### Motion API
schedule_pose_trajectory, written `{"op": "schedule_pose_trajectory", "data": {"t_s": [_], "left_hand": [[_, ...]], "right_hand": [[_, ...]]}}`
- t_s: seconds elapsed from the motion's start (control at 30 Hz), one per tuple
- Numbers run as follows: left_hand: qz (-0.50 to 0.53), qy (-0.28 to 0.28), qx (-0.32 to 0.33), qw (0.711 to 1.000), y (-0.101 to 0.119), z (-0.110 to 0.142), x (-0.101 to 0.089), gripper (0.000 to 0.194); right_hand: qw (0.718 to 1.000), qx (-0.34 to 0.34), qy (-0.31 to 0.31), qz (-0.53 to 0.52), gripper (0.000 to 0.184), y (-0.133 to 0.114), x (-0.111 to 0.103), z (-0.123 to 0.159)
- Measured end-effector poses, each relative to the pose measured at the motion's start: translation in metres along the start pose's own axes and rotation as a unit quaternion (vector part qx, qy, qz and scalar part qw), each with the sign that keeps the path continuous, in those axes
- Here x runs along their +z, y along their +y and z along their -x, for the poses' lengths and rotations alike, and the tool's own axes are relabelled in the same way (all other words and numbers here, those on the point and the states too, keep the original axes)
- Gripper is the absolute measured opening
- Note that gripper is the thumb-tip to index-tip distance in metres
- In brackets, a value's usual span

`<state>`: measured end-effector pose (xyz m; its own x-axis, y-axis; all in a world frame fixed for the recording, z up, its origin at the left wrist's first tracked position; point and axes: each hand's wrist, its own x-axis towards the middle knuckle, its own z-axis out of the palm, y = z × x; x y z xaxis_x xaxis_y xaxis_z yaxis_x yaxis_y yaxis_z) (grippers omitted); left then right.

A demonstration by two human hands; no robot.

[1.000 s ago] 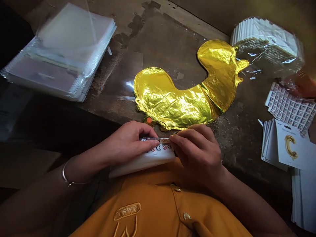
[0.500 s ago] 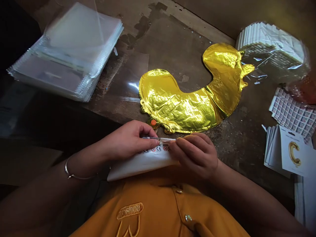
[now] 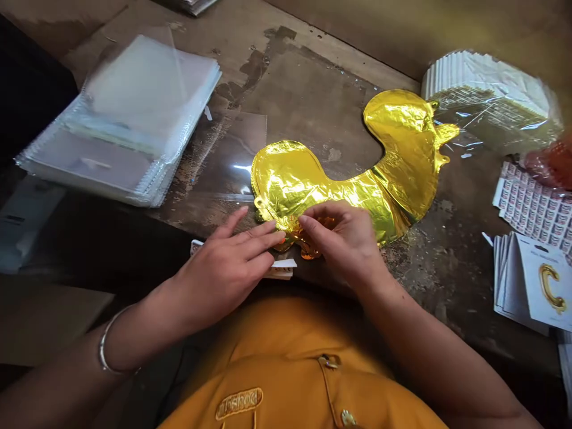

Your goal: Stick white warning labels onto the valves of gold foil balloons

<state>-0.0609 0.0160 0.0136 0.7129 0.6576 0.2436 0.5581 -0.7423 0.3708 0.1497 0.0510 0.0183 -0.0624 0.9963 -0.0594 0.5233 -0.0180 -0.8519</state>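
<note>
Your right hand [image 3: 342,247] is pinching, fingertips closed on the crumpled foil tab [image 3: 310,250] of the gold balloon [image 3: 388,179]! Your left hand [image 3: 227,256] is open, fingers spread, tips right at the balloon's edge, with a white label strip [image 3: 282,269] poking out just below. The balloon lies flat on the stained bench [image 3: 313,77], clear bags [image 3: 129,125] stacked to your left; to your right, a sheet of stickers [image 3: 534,208], a card [image 3: 534,286] printed with a gold C, and a wrapped stack of white cards [image 3: 487,95].

A gold foil balloon [image 3: 402,143] blocks forward reach, while bench surface [image 3: 295,101] runs left to stacked plastic bags [image 3: 143,101].
</note>
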Motion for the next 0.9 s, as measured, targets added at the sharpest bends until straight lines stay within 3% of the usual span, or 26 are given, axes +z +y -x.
{"op": "schedule_pose_trajectory", "data": {"t_s": [0.33,0.9], "left_hand": [[0.020,-0.039,0.030,0.999,-0.009,-0.002,0.008,0.015],[0.004,-0.047,0.036,0.998,-0.007,-0.006,0.007,0.013]], "right_hand": [[0.994,0.032,-0.008,0.100,0.016,0.000,0.008,0.001],[0.985,-0.020,0.022,0.171,0.013,0.002,0.015,0.003]]}}
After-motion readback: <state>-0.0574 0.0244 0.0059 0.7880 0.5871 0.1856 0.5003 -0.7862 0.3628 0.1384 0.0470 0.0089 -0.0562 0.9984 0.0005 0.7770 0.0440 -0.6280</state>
